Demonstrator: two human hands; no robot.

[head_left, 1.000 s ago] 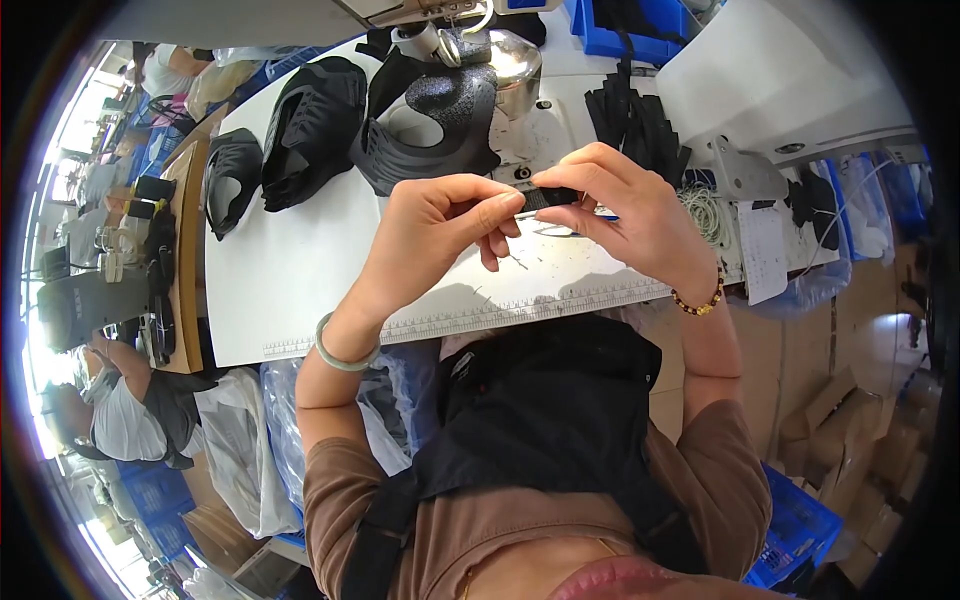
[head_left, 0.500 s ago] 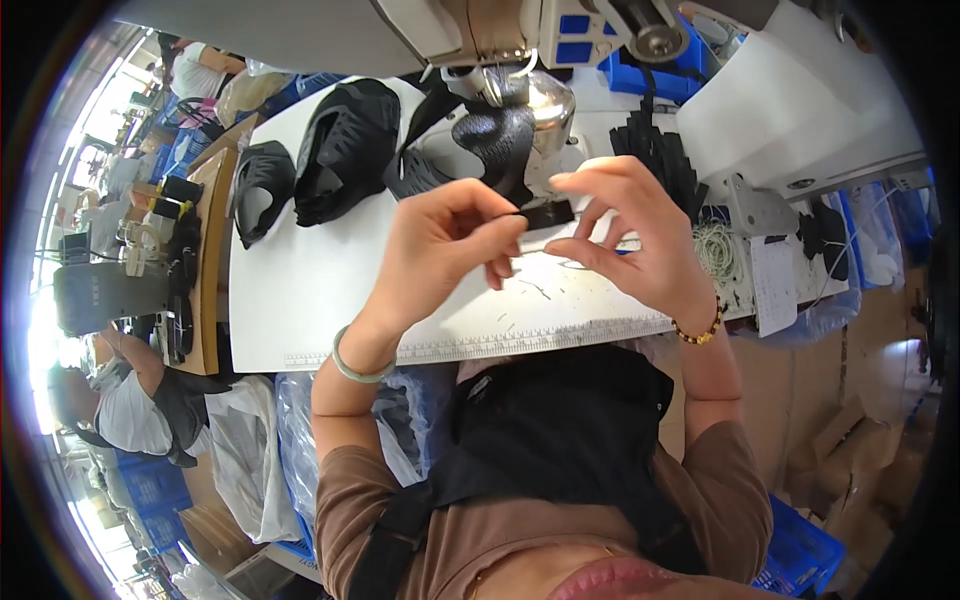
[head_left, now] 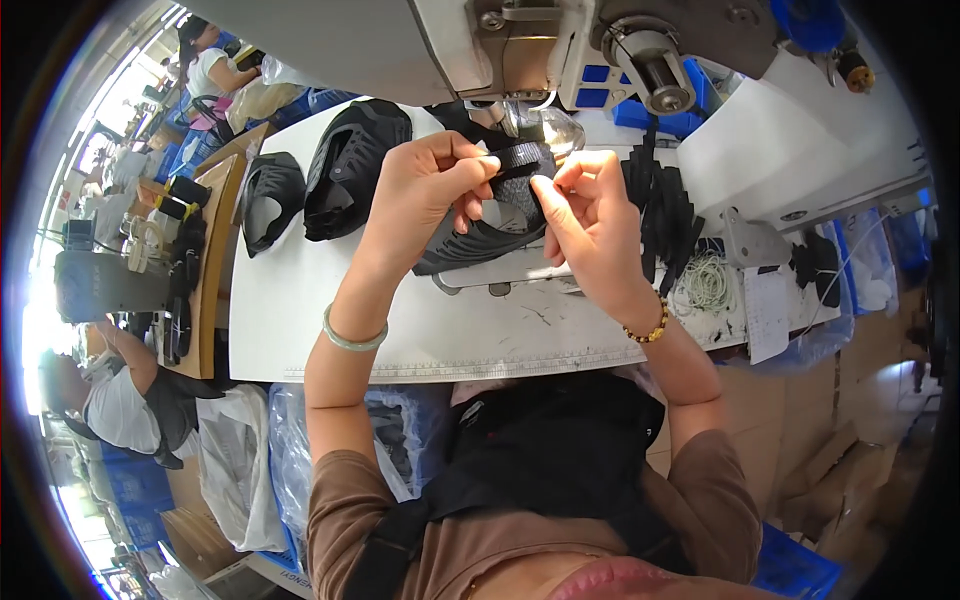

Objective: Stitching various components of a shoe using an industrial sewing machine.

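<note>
My left hand [head_left: 430, 190] pinches one end of a short black webbing strip [head_left: 522, 156] between thumb and fingers. At the strip's other end, my right hand [head_left: 595, 225] has its thumb and fingers closed together on it. A black shoe upper [head_left: 478, 248] lies on the table just below and behind the strip, partly covered by my hands. Past my fingers, the shiny metal part of a sewing machine [head_left: 555, 130] shows.
Black shoe uppers [head_left: 357, 170] lie at the left of the white table [head_left: 330, 330]. Black strips [head_left: 660, 205] and a tangle of pale cord [head_left: 706, 280] lie on the right. The machine's head [head_left: 520, 50] overhangs the far side. Other people sit at the left.
Both hands have moved farther out with the strip, toward the machine. My right fingers, spread before, have closed at the strip's end. The shoe upper now sits nearer, under my hands.
</note>
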